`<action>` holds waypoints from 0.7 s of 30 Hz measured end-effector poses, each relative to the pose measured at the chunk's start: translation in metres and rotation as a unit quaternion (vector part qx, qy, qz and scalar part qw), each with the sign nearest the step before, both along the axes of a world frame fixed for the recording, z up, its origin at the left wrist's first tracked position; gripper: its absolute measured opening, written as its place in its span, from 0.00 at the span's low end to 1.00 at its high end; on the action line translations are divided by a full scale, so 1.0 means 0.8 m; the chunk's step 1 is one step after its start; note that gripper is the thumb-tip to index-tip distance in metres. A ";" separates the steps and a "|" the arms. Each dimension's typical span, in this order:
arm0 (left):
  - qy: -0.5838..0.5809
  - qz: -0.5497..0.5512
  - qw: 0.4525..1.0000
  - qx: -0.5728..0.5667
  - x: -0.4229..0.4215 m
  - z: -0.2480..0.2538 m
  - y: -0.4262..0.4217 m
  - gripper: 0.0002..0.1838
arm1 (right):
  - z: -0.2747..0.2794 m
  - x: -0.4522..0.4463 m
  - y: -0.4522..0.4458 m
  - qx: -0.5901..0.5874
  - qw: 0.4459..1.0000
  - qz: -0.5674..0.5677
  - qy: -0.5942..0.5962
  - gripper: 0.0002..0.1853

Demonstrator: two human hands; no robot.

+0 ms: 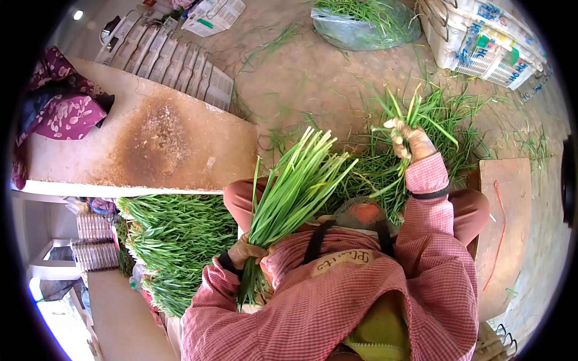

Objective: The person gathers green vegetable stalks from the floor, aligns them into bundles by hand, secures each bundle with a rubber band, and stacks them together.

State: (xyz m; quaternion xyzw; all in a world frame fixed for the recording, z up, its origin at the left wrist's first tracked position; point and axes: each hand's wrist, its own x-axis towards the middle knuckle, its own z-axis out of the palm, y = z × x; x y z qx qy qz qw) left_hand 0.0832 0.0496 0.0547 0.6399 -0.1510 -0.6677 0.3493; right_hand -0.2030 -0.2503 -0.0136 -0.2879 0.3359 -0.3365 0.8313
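Note:
My left hand (245, 251) is closed round a thick bunch of long green stalks (295, 186), whose pale cut ends fan out up and to the right while the darker leaves hang below the fist. On the right, my right hand (412, 141) is raised, its fingers closed on a few loose green stalks (415, 111) that stick out above and below it. Beneath and around that hand spreads a loose heap of green stalks (376, 162) on the floor, just beyond my lap.
A stained board (162, 135) lies at the left, with stacked bunches of greens (180, 246) below it. White crates (174, 66) stand behind. At the back are a plastic bag of greens (367, 30) and more crates (481, 45). A plank with red string (506, 228) lies right.

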 end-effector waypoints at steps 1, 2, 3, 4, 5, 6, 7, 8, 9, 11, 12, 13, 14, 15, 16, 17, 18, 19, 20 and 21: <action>0.003 0.003 1.000 0.000 0.000 0.000 -0.001 0.19 | 0.016 0.000 0.010 -0.020 0.998 0.059 0.018 0.10; 0.005 0.007 1.000 -0.001 -0.001 0.002 -0.002 0.19 | 0.034 0.014 0.022 0.000 0.992 0.090 0.087 0.09; 0.007 0.008 1.000 0.000 -0.003 0.004 -0.002 0.19 | 0.037 0.030 0.034 -0.037 0.983 0.126 0.130 0.12; 0.011 0.010 1.000 -0.001 -0.004 0.005 -0.002 0.20 | 0.033 0.047 0.042 -0.059 0.974 0.158 0.152 0.15; 0.010 0.010 1.000 0.000 -0.006 0.005 -0.001 0.20 | 0.026 0.070 0.047 -0.088 0.929 0.245 0.264 0.16; 0.012 0.011 1.000 -0.003 -0.008 0.002 0.001 0.20 | 0.022 0.093 0.052 -0.144 0.874 0.317 0.339 0.14; 0.014 0.013 1.000 -0.005 -0.010 -0.002 0.003 0.20 | 0.002 0.101 0.055 -0.087 0.920 0.306 0.229 0.13; 0.016 0.019 1.000 -0.013 -0.009 -0.005 0.006 0.21 | -0.015 0.107 0.057 -0.031 0.950 0.290 0.112 0.12; 0.042 0.037 0.998 -0.021 -0.007 -0.007 0.008 0.20 | 0.003 0.100 0.056 0.043 0.975 0.197 0.091 0.11; 0.031 0.063 0.997 -0.035 -0.008 -0.011 0.013 0.20 | 0.019 0.079 0.037 0.256 0.947 -0.090 -0.173 0.07; 0.023 0.079 0.996 -0.045 -0.010 -0.013 0.018 0.19 | 0.017 0.057 0.022 0.143 0.947 -0.047 -0.282 0.07; -0.006 0.102 0.994 -0.026 -0.011 -0.014 0.021 0.18 | 0.024 0.049 0.024 0.107 0.973 -0.040 -0.198 0.07; -0.005 0.101 0.994 -0.027 -0.013 -0.015 0.022 0.18 | 0.029 0.044 0.028 0.068 0.991 -0.035 -0.113 0.07; -0.021 0.107 0.994 -0.021 -0.016 -0.014 0.020 0.17 | 0.024 0.051 0.035 -0.011 0.996 0.063 -0.058 0.08; -0.038 0.112 0.993 -0.014 -0.021 -0.012 0.018 0.17 | 0.025 0.060 0.049 -0.099 0.983 0.146 0.048 0.10; -0.061 0.105 0.992 -0.017 -0.026 -0.012 0.015 0.17 | 0.015 0.082 0.071 -0.098 0.963 0.159 0.193 0.12; -0.060 0.103 0.993 -0.017 -0.028 -0.014 0.014 0.17 | 0.022 0.095 0.082 -0.122 0.904 0.279 0.300 0.14; -0.049 0.091 0.994 -0.037 -0.029 -0.017 0.014 0.17 | 0.023 0.112 0.091 -0.155 0.858 0.360 0.332 0.16; -0.039 0.080 0.994 -0.057 -0.029 -0.020 0.015 0.17 | 0.013 0.130 0.104 -0.211 0.822 0.383 0.364 0.17; -0.030 0.075 0.995 -0.056 -0.023 -0.027 0.020 0.19 | -0.014 0.144 0.109 -0.211 0.832 0.371 0.354 0.15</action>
